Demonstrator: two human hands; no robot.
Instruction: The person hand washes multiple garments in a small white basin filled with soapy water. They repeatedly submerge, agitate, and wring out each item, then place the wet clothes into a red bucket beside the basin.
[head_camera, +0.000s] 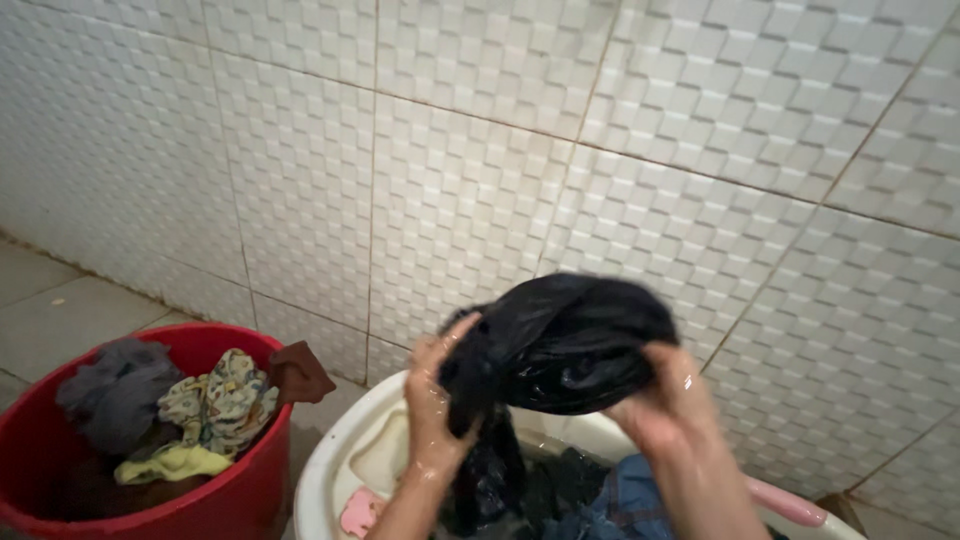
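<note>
At nine o'clock from the white basin (325, 470) we see a red tub (235, 500) on the grey tiled floor (60, 310). In the tub we make out a grey cloth (115, 390) at its nine o'clock side, a patterned cloth (225, 395) at the centre, a yellow cloth (175, 463) below it, and a brown cloth (298, 372) draped over the rim at two o'clock. Behind everything rises a white textured tile wall (480, 150).
</note>
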